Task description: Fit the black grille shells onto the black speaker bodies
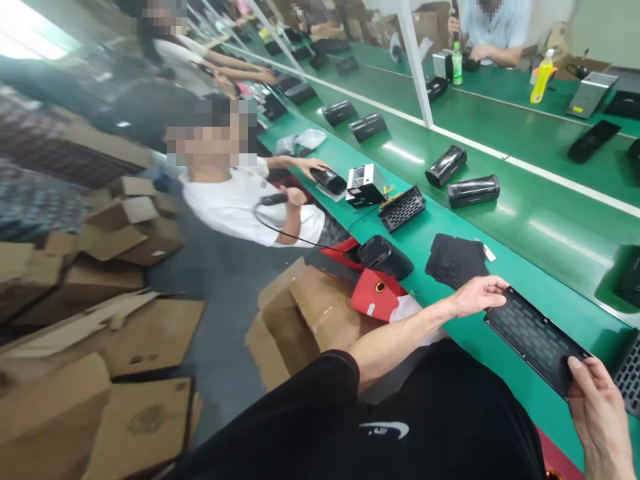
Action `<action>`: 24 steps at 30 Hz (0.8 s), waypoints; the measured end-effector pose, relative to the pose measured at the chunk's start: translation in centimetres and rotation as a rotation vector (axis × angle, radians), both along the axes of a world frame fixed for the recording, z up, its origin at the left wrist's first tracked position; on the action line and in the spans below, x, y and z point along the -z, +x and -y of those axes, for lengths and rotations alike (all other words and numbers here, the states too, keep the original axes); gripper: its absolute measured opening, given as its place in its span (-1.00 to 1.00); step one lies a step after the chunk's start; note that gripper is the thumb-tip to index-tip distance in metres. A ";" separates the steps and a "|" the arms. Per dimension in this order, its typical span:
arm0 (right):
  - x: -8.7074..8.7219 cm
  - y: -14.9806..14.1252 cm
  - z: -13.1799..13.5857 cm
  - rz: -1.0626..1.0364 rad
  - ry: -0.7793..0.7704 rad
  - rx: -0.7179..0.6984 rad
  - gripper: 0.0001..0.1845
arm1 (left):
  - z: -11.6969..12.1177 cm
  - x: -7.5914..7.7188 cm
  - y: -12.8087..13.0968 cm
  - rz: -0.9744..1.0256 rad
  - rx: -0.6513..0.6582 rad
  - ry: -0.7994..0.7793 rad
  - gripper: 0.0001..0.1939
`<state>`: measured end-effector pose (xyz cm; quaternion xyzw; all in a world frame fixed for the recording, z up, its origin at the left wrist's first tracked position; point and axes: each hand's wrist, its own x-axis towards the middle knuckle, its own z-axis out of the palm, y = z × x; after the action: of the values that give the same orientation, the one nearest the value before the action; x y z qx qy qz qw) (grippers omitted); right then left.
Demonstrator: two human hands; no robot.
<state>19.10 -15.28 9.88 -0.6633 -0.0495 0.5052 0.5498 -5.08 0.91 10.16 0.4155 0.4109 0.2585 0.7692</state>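
Between my two hands I hold a black speaker grille panel (537, 340), rectangular, with rows of slots and dark mesh across them. My left hand (481, 295) pinches its upper left corner, thumb on top. At the lower right end, my right hand (595, 393) grips the edge with the thumb pressed on the face. The panel is tilted above the green workbench (480, 343). Just beyond my left hand lies a stack of black cloth pieces (455, 259) with a small white tag. Another slotted black grille (629, 373) is partly cut off beside my right hand.
Several black speakers, one of them here (474, 191), sit on the green conveyor belt (560, 233). Left along the bench are a black speaker housing (385, 257), a slotted grille (403, 209) and a boxy device (367, 185). A seated co-worker (235, 207) and cardboard boxes (320, 300) are leftward.
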 end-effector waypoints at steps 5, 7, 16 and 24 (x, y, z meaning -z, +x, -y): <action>0.9 2.4 0.3 -0.035 0.024 -0.061 -0.41 | 2.1 -0.2 1.7 -0.017 -0.090 -0.008 -0.41; 1.1 3.3 0.5 -0.054 0.034 -0.083 -0.39 | 2.9 -0.3 2.4 -0.022 -0.120 -0.009 -0.36; 1.3 5.5 0.8 -0.186 0.099 -0.126 -0.34 | 4.6 -0.5 3.7 -0.083 -0.155 -0.013 -0.25; 2.2 5.0 1.7 -0.166 0.127 -0.040 -0.38 | 2.9 -0.1 3.8 -0.068 -0.058 0.038 -0.31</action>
<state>24.07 -16.96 7.68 -0.5820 -0.0489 0.5653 0.5826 -1.24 -1.97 10.24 0.4265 0.4437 0.2742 0.7389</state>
